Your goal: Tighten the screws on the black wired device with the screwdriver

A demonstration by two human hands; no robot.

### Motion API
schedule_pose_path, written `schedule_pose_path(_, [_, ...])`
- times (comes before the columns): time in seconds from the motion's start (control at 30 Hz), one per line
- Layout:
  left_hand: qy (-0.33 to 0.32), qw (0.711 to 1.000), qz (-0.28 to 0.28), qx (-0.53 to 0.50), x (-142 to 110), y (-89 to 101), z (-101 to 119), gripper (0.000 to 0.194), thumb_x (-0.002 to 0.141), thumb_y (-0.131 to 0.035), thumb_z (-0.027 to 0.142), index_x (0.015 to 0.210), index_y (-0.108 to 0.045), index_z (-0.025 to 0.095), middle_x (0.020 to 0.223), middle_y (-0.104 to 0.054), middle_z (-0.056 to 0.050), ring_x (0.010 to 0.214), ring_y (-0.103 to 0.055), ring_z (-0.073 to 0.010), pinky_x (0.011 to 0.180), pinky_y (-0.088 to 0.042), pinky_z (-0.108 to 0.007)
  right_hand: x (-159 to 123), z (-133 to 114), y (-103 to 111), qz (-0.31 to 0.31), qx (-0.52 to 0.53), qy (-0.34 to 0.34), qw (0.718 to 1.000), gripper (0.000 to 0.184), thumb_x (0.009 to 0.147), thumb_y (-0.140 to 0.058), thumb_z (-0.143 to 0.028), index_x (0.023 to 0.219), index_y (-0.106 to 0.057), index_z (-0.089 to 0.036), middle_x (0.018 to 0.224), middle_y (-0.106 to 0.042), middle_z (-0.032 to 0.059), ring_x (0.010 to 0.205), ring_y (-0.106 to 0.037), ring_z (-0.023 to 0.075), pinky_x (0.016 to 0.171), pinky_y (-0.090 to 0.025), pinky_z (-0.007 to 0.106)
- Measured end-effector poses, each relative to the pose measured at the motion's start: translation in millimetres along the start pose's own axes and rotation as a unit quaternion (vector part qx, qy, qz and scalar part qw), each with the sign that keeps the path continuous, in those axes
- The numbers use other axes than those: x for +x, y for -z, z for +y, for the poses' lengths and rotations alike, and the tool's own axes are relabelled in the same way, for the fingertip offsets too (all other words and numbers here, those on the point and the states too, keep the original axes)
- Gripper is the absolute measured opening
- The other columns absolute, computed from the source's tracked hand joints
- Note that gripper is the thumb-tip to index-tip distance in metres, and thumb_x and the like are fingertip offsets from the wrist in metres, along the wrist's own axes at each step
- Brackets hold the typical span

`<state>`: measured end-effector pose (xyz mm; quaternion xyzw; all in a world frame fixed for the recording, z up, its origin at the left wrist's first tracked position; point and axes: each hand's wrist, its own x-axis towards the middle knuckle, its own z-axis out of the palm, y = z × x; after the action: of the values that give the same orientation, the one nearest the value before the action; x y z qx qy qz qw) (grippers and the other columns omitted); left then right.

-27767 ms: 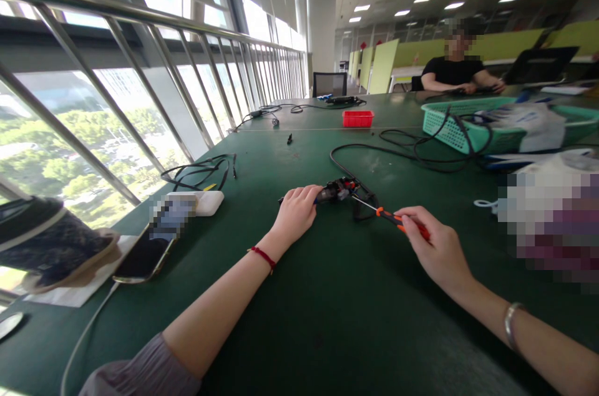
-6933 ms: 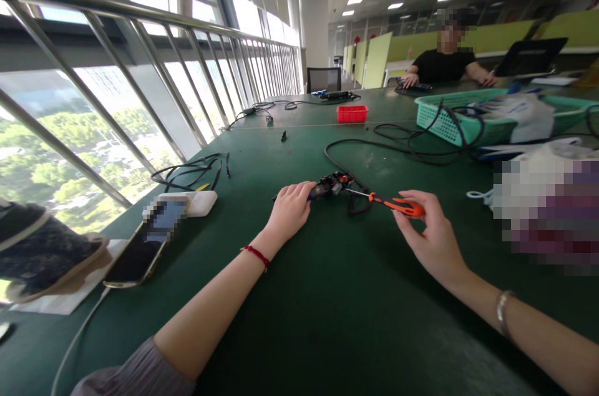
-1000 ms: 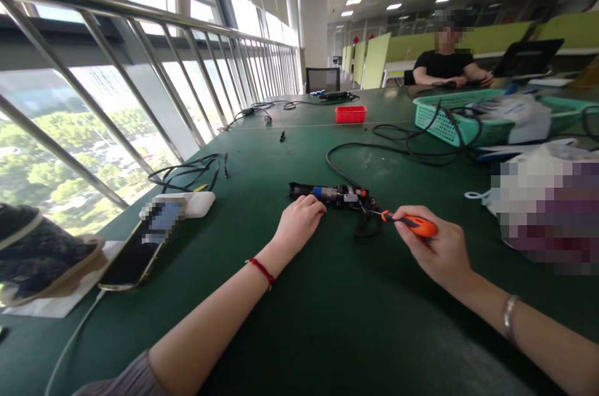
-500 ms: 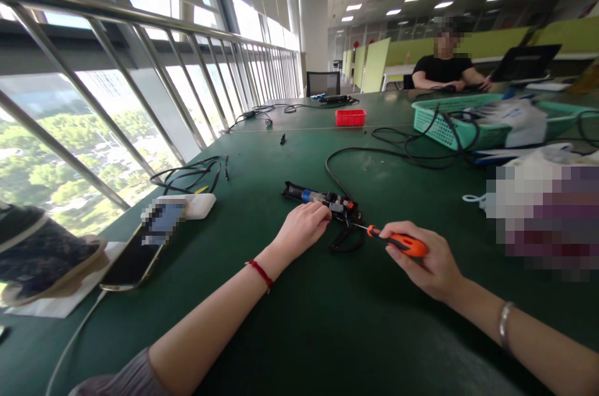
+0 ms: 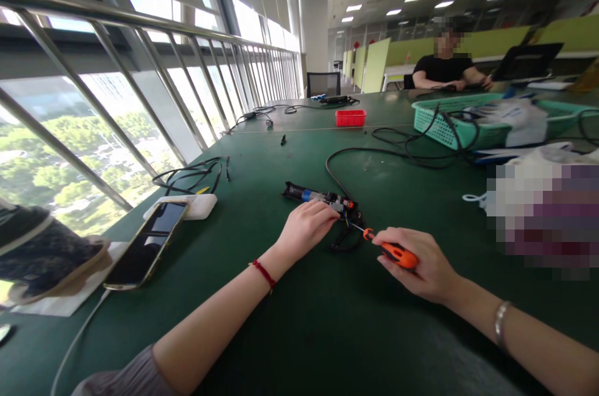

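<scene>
An opened electric tool (image 5: 306, 194) lies on the green table, its black casing, a blue band and inner parts with thin wires exposed. My left hand (image 5: 306, 224) is closed at its near side, fingertips pressed against the wired end; what exactly they pinch is hidden. In my right hand (image 5: 423, 259) is a screwdriver (image 5: 397, 255) with an orange and black handle, held between thumb and fingers. Its thin metal shaft points left, and the tip is at the wires of the tool. A black cord (image 5: 327, 165) runs from the tool toward the back right.
Left of my hands are a phone (image 5: 145, 246) with a white cable, a white box (image 5: 203, 206) and a black cable (image 5: 187, 174). Farther back stand a red tray (image 5: 350, 118) and a green basket (image 5: 433, 125). A plastic bag lies right; another person sits across.
My right hand and the screwdriver have shifted slightly left and down, and the handle is more tilted. My left hand has moved a little right along the tool.
</scene>
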<state>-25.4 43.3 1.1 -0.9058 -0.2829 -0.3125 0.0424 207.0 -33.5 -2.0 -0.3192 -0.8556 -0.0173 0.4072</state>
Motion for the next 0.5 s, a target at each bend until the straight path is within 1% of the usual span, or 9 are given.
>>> schedule_pose_path(0.07, [0.047, 0.997, 0.061, -0.027, 2.0, -3.0, -0.9, 0.013, 0.092, -0.050, 0.019, 0.092, -0.063, 0.018, 0.090, -0.068, -0.004, 0.086, -0.061, -0.0152, 0.081, -0.049, -0.028, 0.0, -1.0, -0.4, -0.001, 0.001, 0.003, 1.000, 0.012, 0.087, -0.050, -0.022, 0.099, -0.051, -0.022, 0.077, -0.066, 0.0009, 0.062, -0.062, 0.0132, 0.061, -0.047, 0.026])
schedule_pose_path(0.1, [0.070, 0.994, 0.079, -0.038, 3.1, -4.9, -1.5, 0.012, 0.091, -0.052, 0.018, 0.091, -0.063, 0.018, 0.090, -0.068, -0.003, 0.086, -0.061, -0.0152, 0.081, -0.050, -0.028, -0.2, -1.4, -0.7, -0.003, 0.000, 0.003, 1.000, 0.012, 0.087, -0.050, -0.022, 0.099, -0.050, -0.022, 0.077, -0.066, 0.0010, 0.062, -0.062, 0.0132, 0.061, -0.047, 0.026])
schedule_pose_path(0.2, [0.111, 0.987, 0.097, -0.055, 6.2, -10.4, -3.5, 0.009, 0.088, -0.056, 0.015, 0.089, -0.064, 0.019, 0.088, -0.069, -0.001, 0.084, -0.061, -0.0156, 0.078, -0.050, -0.028, -0.8, -1.8, -2.0, -0.006, -0.007, 0.009, 1.000, 0.011, 0.087, -0.049, -0.023, 0.098, -0.050, -0.022, 0.078, -0.066, 0.0013, 0.063, -0.062, 0.0135, 0.061, -0.047, 0.026])
schedule_pose_path(0.3, [0.109, 0.988, 0.100, -0.046, 7.6, -13.8, -5.6, 0.008, 0.087, -0.058, 0.014, 0.087, -0.064, 0.019, 0.087, -0.070, -0.001, 0.083, -0.061, -0.0155, 0.077, -0.050, -0.028, -1.0, -1.7, -3.1, -0.007, -0.011, 0.017, 1.000, 0.012, 0.088, -0.048, -0.023, 0.100, -0.050, -0.021, 0.080, -0.067, 0.0020, 0.064, -0.062, 0.0137, 0.060, -0.047, 0.026])
schedule_pose_path(0.5, [0.061, 0.995, 0.081, 0.021, 8.0, -15.7, -8.6, 0.009, 0.089, -0.055, 0.017, 0.087, -0.064, 0.018, 0.088, -0.068, -0.002, 0.082, -0.060, -0.0155, 0.076, -0.048, -0.029, -0.8, -3.0, -3.3, -0.011, -0.015, 0.021, 1.000, 0.011, 0.089, -0.047, -0.024, 0.100, -0.049, -0.021, 0.077, -0.066, 0.0014, 0.063, -0.062, 0.0137, 0.058, -0.047, 0.026])
